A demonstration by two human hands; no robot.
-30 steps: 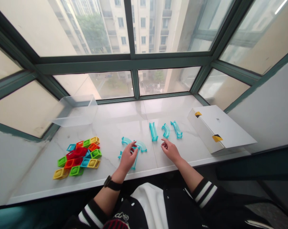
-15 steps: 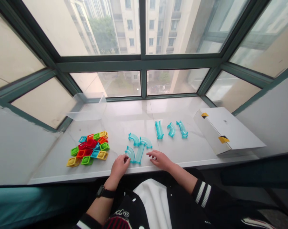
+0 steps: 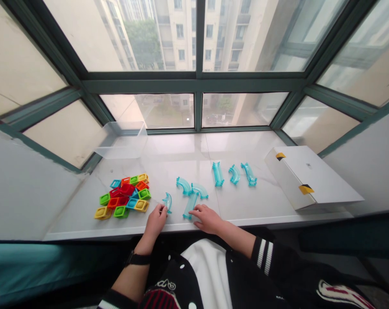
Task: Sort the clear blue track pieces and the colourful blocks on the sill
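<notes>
A bent track point(image 3: 168, 204) stands tipped toward its side at the fingertips of a person's left hand point(image 3: 157, 218), its near end between thumb and forefinger; the grip is narrow, the thumb and forefinger closed on that end, the remaining fingers curled beneath; to its right, well apart from it, a straight track point(image 3: 190, 205) lies on the white sill point(image 3: 178, 150), its near end under the right hand point(image 3: 209, 218); there the forefinger reaches the right edge of the piece, the thumb spread a little below and off it, the hand loosely parted and gripping nothing that shows; at the far end of the straight track sit two arcs, the left arc point(image 3: 183, 186) and the right arc point(image 3: 200, 190), close together, though whether they are joined cannot be told; farther off to the right stand three more clear blue pieces in a row, a long piece point(image 3: 218, 174), a short curve point(image 3: 235, 174) and a slanted piece point(image 3: 248, 174); bright blocks point(image 3: 123, 198) cluster left of the left hand, a clear bin point(image 3: 120, 152) behind them; a white box point(image 3: 326, 176) rests at the far right.
</notes>
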